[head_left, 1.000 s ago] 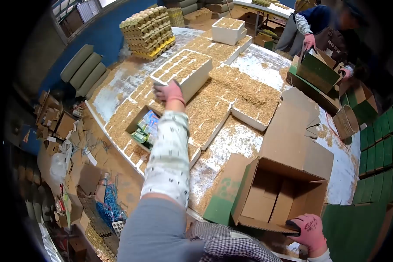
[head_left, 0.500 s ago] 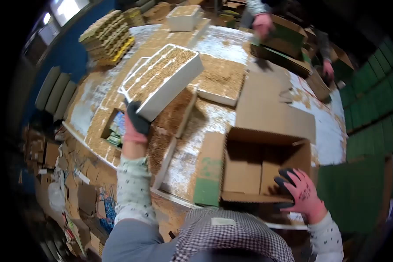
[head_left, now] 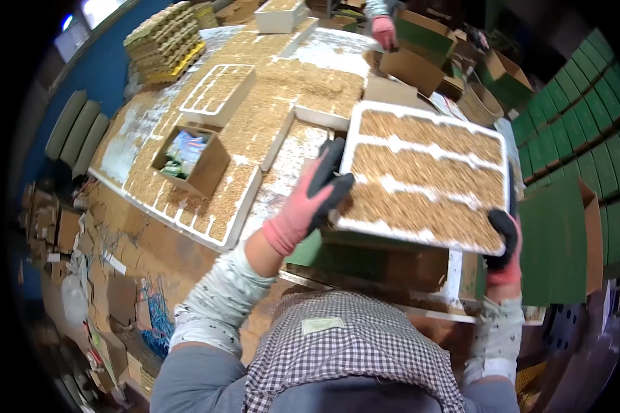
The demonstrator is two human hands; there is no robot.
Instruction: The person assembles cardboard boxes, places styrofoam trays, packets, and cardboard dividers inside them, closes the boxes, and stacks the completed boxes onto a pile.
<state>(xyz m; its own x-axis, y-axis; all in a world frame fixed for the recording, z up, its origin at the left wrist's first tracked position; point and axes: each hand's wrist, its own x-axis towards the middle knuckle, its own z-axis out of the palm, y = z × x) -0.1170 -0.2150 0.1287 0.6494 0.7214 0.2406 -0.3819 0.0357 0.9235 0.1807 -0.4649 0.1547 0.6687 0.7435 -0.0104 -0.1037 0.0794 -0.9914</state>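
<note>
Head view: a white tray (head_left: pixel 420 237) of loose tan granules is held above an open cardboard box (head_left: pixel 410 270) at the surface's (head_left: pixel 120 163) near edge. The left hand (head_left: pixel 310 196) has a part-closed grip on its left end; the right hand (head_left: pixel 506 242) curls round the near right corner. Probably light, stiff and brittle, with spillable fill; best held level by opposite ends.

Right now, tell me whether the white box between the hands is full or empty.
The white box looks full: grainy brown filling covers its top between the white bars. Its depth is hidden.
</note>
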